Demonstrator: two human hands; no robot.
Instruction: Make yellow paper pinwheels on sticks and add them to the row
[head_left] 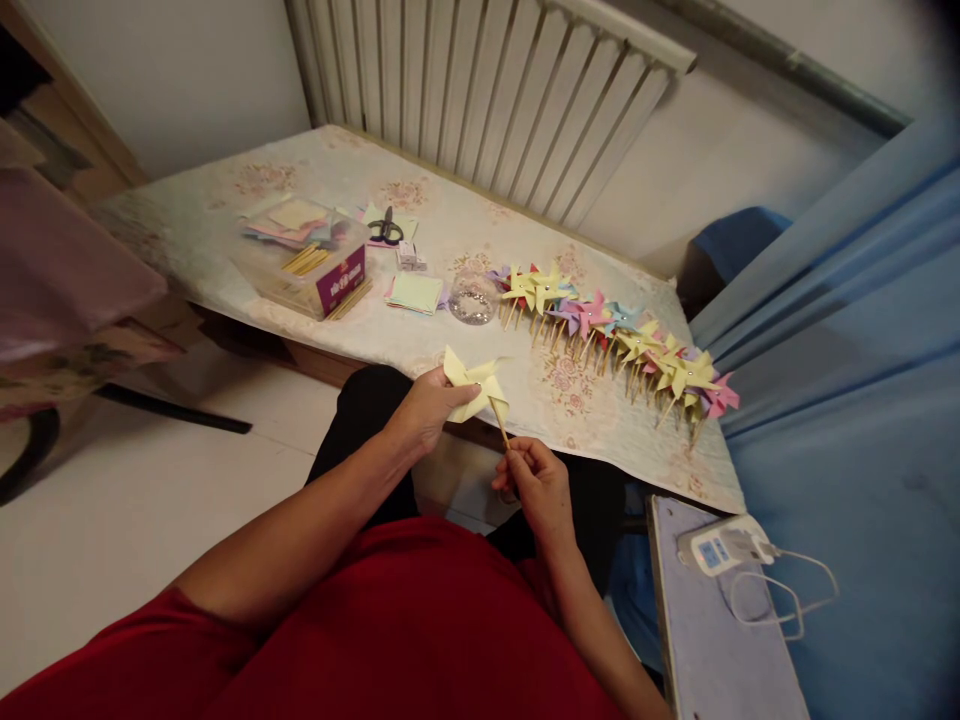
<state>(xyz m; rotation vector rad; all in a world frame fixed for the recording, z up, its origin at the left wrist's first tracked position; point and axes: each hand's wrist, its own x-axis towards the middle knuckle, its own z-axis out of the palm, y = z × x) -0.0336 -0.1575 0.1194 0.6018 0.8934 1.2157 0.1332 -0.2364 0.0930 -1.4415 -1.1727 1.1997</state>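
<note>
A pale yellow paper pinwheel (491, 385) is held over the table's front edge. My left hand (426, 408) grips its left side, the thumb lying near the centre. From its lower right runs a thin wooden stick (499, 420), whose lower part my right hand (536, 482) pinches between thumb and fingers. Behind the pinwheel stands a round clear container (473, 300) of small shiny pieces. Beside that container lies a stack of pale green paper squares (415, 294).
Finished pinwheels (619, 325) in several colours line the table's right side. A clear plastic box (300, 265) with paper and sticks stands left, near black scissors (386, 228) and small white boxes (409, 255). A white device (724, 545) with a cable lies on a side surface (720, 660).
</note>
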